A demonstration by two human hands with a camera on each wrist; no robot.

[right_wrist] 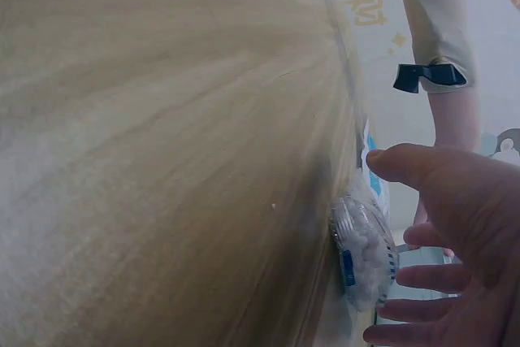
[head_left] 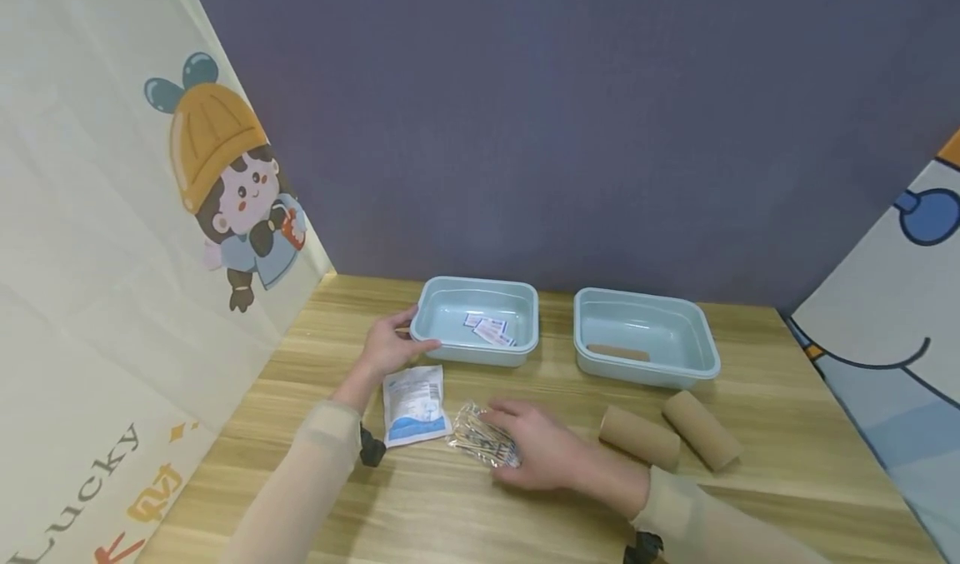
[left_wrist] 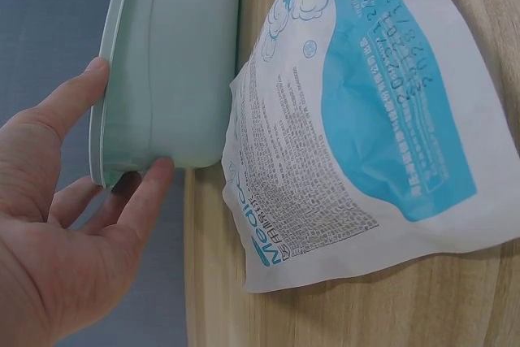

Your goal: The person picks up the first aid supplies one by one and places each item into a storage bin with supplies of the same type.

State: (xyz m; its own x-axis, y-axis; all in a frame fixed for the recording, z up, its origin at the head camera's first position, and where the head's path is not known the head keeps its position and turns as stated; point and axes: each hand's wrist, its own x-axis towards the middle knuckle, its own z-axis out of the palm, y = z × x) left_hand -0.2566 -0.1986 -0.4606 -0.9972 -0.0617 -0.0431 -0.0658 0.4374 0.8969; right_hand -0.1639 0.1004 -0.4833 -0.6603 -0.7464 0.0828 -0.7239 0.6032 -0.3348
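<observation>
At the left light-blue plastic tub (head_left: 474, 354), my left hand (head_left: 387, 343) holds the near left corner, thumb along the front rim and fingers at the side. The left wrist view has its fingertips against the rim and wall. Inside that tub lie several small white printed sachets (head_left: 491, 331). A white and blue medical packet (head_left: 415, 406) lies flat just below this hand. My right hand (head_left: 536, 446) reaches over a clear bag of cotton swabs (head_left: 477, 437) on the table. In the right wrist view its thumb and fingers are spread beside the bag (right_wrist: 366, 258).
A second light-blue tub (head_left: 648, 372) stands to the right with a brown piece (head_left: 618, 352) in it. Two cardboard tubes (head_left: 640, 436) (head_left: 701, 431) lie in front of it, right of my right hand. A dark panel (head_left: 562, 131) rises behind the wooden table (head_left: 517, 518).
</observation>
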